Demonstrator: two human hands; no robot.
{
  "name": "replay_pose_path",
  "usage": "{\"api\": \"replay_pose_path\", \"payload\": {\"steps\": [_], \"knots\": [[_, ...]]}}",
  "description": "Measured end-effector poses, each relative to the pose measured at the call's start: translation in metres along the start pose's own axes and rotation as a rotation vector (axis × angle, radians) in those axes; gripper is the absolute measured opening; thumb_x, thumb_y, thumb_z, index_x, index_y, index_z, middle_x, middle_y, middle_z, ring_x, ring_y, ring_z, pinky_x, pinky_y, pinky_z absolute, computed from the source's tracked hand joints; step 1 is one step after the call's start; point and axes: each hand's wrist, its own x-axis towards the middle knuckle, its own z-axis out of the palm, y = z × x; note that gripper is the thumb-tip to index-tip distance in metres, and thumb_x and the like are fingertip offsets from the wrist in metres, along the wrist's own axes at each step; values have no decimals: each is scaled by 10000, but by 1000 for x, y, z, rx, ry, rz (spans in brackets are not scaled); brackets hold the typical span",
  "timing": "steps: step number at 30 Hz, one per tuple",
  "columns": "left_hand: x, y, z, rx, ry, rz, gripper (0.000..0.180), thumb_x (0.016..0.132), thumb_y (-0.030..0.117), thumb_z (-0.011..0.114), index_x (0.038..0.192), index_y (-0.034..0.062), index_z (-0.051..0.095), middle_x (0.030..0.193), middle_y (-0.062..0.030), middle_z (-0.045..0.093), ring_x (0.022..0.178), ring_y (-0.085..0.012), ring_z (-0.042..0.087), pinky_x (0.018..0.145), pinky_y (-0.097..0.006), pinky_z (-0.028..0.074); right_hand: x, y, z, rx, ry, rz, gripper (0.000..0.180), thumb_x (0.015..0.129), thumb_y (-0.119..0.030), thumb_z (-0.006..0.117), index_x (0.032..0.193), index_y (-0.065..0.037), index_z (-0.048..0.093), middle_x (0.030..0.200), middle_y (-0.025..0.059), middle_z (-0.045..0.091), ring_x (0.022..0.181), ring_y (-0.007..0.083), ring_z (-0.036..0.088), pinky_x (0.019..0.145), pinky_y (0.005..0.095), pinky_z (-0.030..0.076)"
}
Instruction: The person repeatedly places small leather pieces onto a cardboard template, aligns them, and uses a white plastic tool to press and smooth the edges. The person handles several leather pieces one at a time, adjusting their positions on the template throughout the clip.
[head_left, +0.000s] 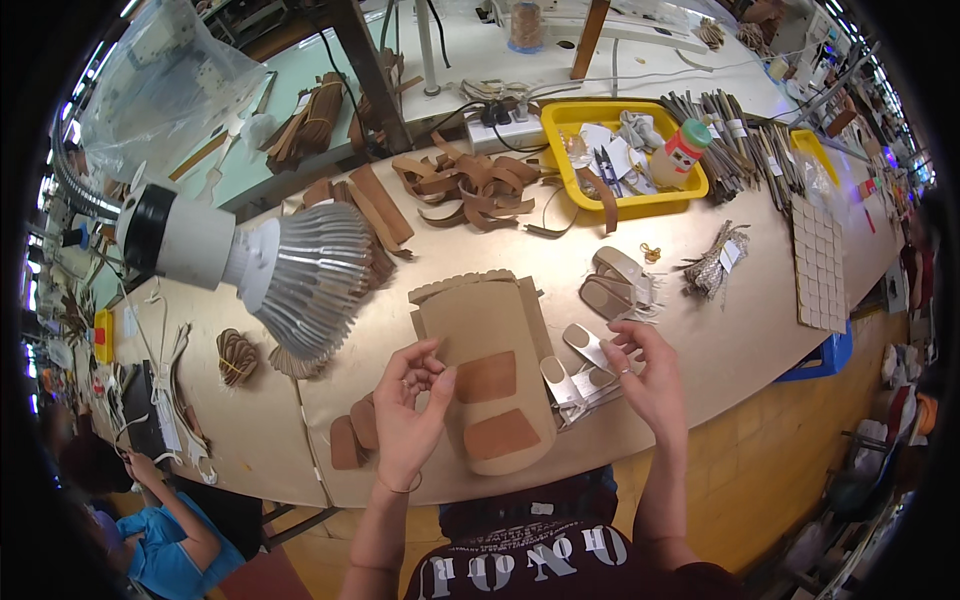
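My left hand (pixel 412 408) hovers over the left edge of a tan cardboard tray (pixel 480 325), fingers curled and thumb apart, with nothing visible in it. Two brown leather patches (pixel 487 378) lie in the tray, one above the other. Several similar brown pieces (pixel 347 442) rest on the table left of that hand. To the right of the tray, my right hand (pixel 645 372) is over pale strap pieces with rounded ends (pixel 561 384). Its thumb and index fingertips look slightly apart beside one pale piece; whether they touch it is unclear.
A lamp with a ribbed metal head (pixel 305 275) juts in from the left. Behind are brown leather strips (pixel 465 185) and a yellow basket (pixel 625 208) holding snips and a bottle (pixel 682 155). More pale pieces (pixel 612 285) lie farther right. A co-worker in blue (pixel 180 545) sits lower left.
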Motion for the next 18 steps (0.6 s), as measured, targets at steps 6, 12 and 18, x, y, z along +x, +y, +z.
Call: {"api": "replay_pose_path", "payload": {"steps": [6,12,18], "knots": [[4,2,0,37,-54,-12,333,886,-4,643,1203,-14,541,908,-12,550,810,-72,523,747,-214,452,13,4,-1,-96,-31,13,250,838,-148,708,1022,5,638,926,108,643,800,211,580,735,336,479],[10,1,-1,36,-64,16,290,892,-23,626,1175,-15,564,898,-15,564,808,-77,536,754,-224,453,18,10,2,-273,-172,121,289,801,-198,757,982,-10,632,917,128,623,841,256,603,756,375,490],[9,1,-3,-28,-6,44,252,910,-8,604,1159,-22,569,903,-19,569,817,-83,539,761,-229,454,15,15,14,-277,-163,122,312,785,-196,775,992,-13,630,763,107,605,681,214,580,634,338,471]]}}
